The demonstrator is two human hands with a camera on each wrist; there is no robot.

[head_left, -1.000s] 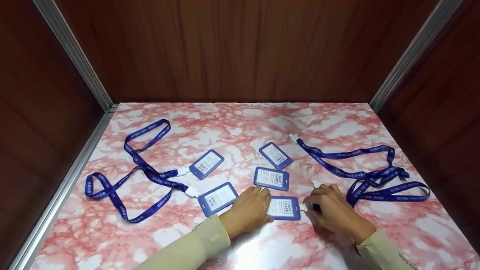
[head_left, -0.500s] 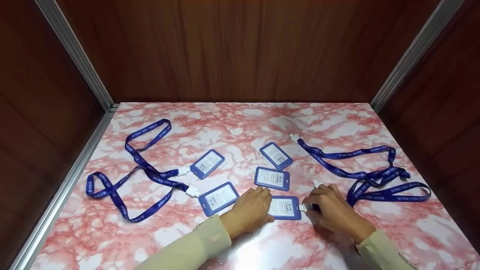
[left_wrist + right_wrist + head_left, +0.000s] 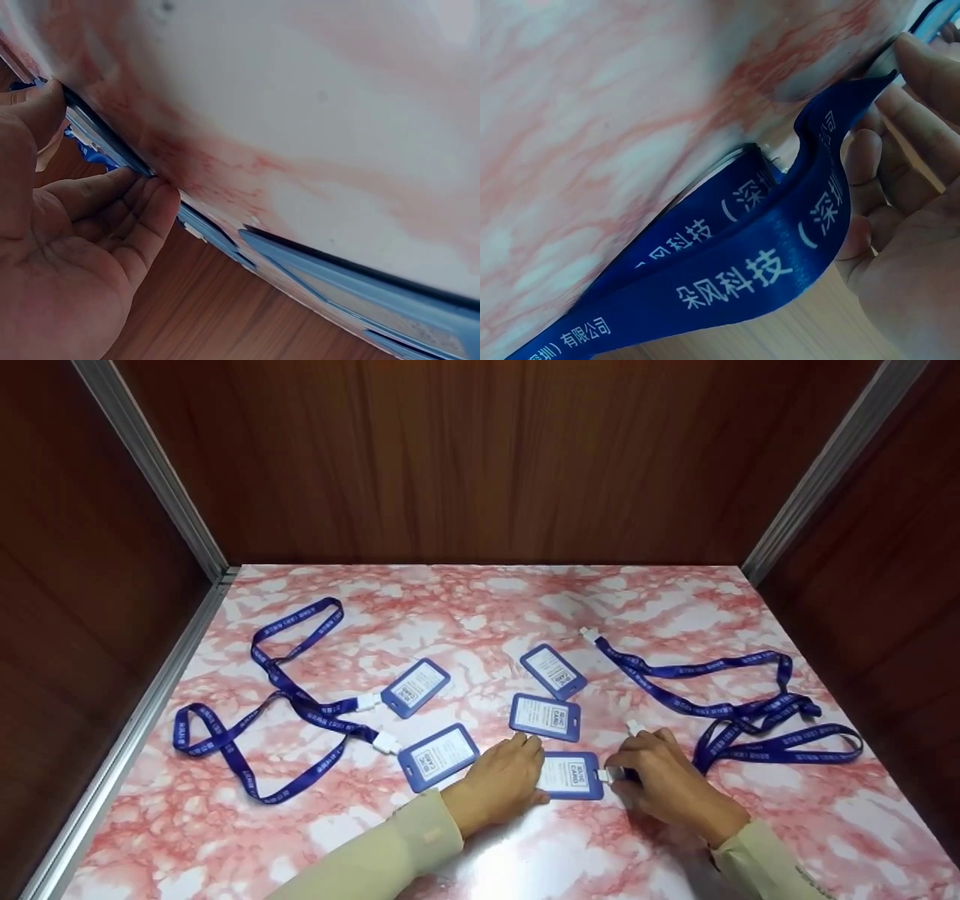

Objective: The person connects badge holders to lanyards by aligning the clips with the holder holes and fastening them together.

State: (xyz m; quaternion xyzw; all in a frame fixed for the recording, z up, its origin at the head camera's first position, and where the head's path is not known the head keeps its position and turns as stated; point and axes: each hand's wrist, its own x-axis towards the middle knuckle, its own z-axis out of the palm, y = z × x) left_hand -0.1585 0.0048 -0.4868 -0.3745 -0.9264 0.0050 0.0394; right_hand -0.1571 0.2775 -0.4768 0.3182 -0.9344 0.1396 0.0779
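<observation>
My left hand (image 3: 504, 780) pinches the left end of a blue ID card holder (image 3: 574, 777) between thumb and fingers, its card facing up on the table. At the holder's slotted right end sits a white clip (image 3: 605, 775). My right hand (image 3: 664, 780) pinches the end of a blue lanyard (image 3: 757, 262) just behind that clip. Whether the clip is fastened in the slot cannot be made out. Just above the right fingers, another white clip (image 3: 634, 728) shows. Two more card holders lie beyond the left hand, a nearer one (image 3: 545, 717) and a farther one (image 3: 553, 671).
To the left, two card holders, one upper (image 3: 416, 688) and one lower (image 3: 439, 757), lie with lanyards (image 3: 322, 710) at their slots. At right, a loose lanyard (image 3: 682, 669) with a white clip overlaps other straps. Dark wooden panels (image 3: 480, 465) enclose the marbled table (image 3: 465, 622).
</observation>
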